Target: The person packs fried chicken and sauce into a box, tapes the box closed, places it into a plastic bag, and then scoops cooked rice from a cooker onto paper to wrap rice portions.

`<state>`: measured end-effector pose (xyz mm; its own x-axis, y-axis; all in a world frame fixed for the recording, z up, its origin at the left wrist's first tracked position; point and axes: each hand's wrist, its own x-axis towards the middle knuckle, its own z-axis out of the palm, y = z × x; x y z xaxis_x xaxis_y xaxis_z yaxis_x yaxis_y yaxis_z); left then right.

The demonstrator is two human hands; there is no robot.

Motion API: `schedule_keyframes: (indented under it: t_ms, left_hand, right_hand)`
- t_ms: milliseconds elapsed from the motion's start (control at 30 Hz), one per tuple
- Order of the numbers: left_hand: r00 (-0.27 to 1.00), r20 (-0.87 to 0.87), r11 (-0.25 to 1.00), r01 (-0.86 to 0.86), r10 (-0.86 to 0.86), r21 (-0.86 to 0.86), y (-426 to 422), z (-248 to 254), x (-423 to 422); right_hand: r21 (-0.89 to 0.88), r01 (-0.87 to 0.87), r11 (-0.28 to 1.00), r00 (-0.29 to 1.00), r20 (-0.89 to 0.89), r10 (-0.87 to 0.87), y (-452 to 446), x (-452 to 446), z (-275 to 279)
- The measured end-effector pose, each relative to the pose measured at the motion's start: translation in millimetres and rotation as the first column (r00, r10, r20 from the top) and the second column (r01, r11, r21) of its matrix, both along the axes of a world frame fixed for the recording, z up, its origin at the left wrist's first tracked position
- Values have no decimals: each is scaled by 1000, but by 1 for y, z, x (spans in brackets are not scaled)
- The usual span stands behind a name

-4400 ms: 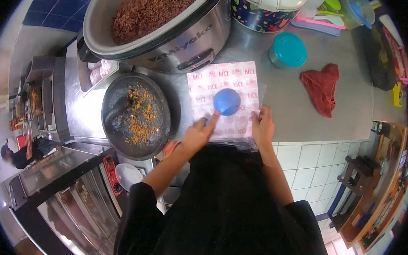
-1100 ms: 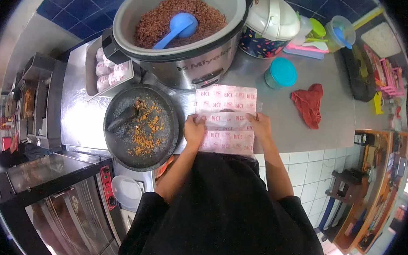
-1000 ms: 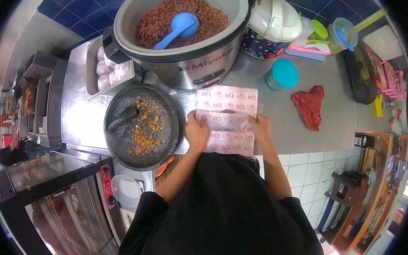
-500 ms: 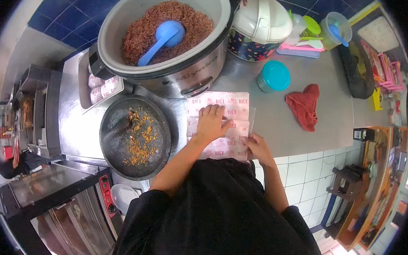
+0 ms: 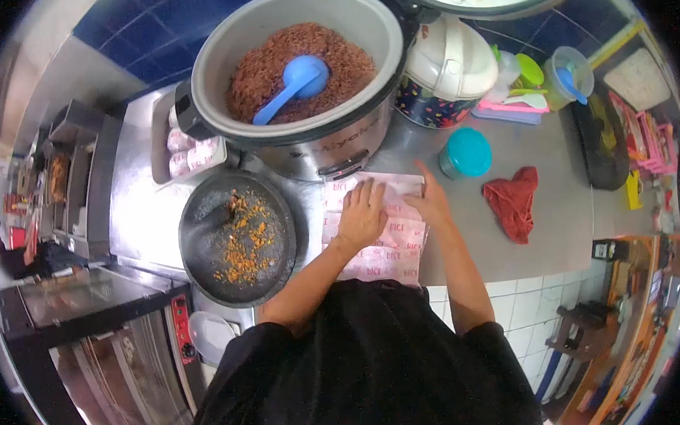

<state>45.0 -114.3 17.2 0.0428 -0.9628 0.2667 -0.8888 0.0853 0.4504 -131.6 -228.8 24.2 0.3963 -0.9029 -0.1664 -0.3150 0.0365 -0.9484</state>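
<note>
Left hand point(image 5: 361, 217): still flat, from here
Right hand point(image 5: 431, 204): higher now, thumb and forefinger spread
Printed paper point(image 5: 385, 255): under left palm

Red cloth point(image 5: 513, 204) near teal-lidded tub point(image 5: 468, 153)

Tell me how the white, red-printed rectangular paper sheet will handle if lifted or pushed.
The white, red-printed rectangular paper sheet will likely flop rather than stay stiff, since it looks thin and creased. It probably won't roll, as it lies low and broad. Pushed, it might slide, because the grey metal counter looks smooth.
</note>
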Motion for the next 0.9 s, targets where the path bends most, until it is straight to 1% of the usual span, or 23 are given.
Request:
schedule_keyframes:
  t_ms: [33,67,100,133,200,233,267,300,333,367,400,433,467,500,567,600,667,733,767,800,833,867,900]
  left_hand:
    - [998,49,998,-29,31,-60,0,2,1]
    - [993,99,992,-49,61,-117,0,8,2]
    - [998,38,991,-50,55,-121,-1,15,2]
    - [998,30,992,-52,56,-114,-3,12,5]
    - [990,141,991,41,-23,-126,-7,6,12]
    - [986,164,981,55,-24,-184,-7,8,12]
    - [986,163,980,69,-38,-185,-6,8,15]
    - [981,175,988,99,-78,-116,-5,9,18]
    - [976,188,991,125,-114,-48,-5,10,21]
    - [967,237,981,132,-96,-143,-5,15,23]
    - [965,243,980,135,-97,-147,-5,20,24]
    - [966,232,976,150,-111,-160,-4,25,25]
    - [967,220,971,171,-132,-166,1,28,24]
    - [964,222,970,184,-146,-161,4,29,24]
    - [957,202,962,237,-207,-139,8,32,23]
    - [956,203,960,244,-213,-138,12,34,22]
    - [942,234,953,274,-239,-132,28,38,22]
    - [939,232,942,296,-256,-161,41,32,21]
    - [946,214,945,280,-243,-167,47,26,19]
    - [954,194,949,264,-229,-174,53,19,18]
    - [963,162,951,246,-217,-189,59,14,17]
    - [964,159,951,243,-215,-190,63,12,15]
    - [970,141,962,222,-200,-161,67,10,13]
  right_hand:
    - [103,-65,993,998,2,65,6,-7,7]
    - [112,-82,990,996,-11,84,10,-14,6]
    - [142,-121,982,992,42,116,14,-20,6]
    - [169,-152,974,986,98,137,18,-27,5]
    - [135,-140,981,985,122,123,21,-34,-10]
    - [90,-131,987,981,152,117,24,-34,-7]
    - [88,-117,989,983,150,103,31,-35,-3]
    - [-228,91,969,995,-26,-99,43,-32,-1]
    - [-546,220,809,933,-125,-338,54,-26,7]
    - [-617,3,787,906,-331,-263,71,-29,9]
    - [-609,-239,756,862,-491,-123,92,-27,15]
    - [-574,-460,678,787,-617,11,112,-25,22]
    - [-490,-665,564,690,-691,213,132,-13,32]
    - [-489,-656,575,695,-689,207,144,1,30]
    - [-608,-613,504,734,-674,80,159,18,19]
    - [-609,-609,508,736,-673,75,159,19,10]
    - [-456,-656,601,629,-770,103,160,25,0]
    - [-445,-636,630,664,-732,154,161,22,0]
    - [-430,-621,655,690,-696,199,159,18,1]
    - [-432,-619,655,692,-695,195,157,14,-9]
    - [-451,-529,719,809,-524,267,156,8,-26]
    - [-442,-440,782,891,-327,316,155,6,-28]
    - [-439,-446,780,888,-329,322,155,0,-28]
